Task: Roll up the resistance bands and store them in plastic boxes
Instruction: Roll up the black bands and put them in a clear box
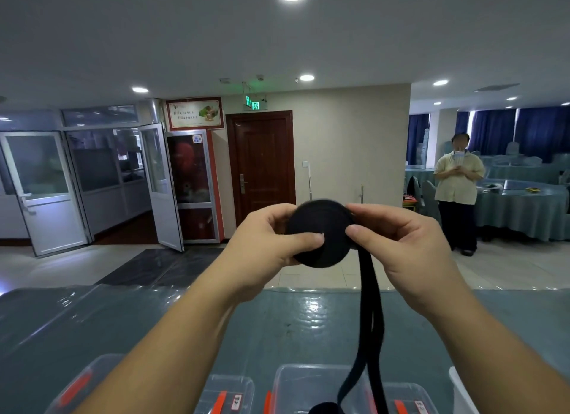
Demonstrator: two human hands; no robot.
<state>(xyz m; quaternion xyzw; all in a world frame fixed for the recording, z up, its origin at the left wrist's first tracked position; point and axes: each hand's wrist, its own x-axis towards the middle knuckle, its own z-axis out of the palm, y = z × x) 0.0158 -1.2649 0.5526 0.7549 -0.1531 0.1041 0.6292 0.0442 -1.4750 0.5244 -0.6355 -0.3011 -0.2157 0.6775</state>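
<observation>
Glossy teal tabletop, both hands gripping round black band roll, flat tail dangling

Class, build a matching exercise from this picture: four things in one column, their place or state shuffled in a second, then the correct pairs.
Things
1. black roll
2. loose band tail
3. plastic boxes
4. left hand

Place or state
A. hangs down from the roll
B. on the table at the bottom edge
C. held up between both hands
D. thumb pressed on the roll's face

Pairs: 1-C, 2-A, 3-B, 4-D
</observation>
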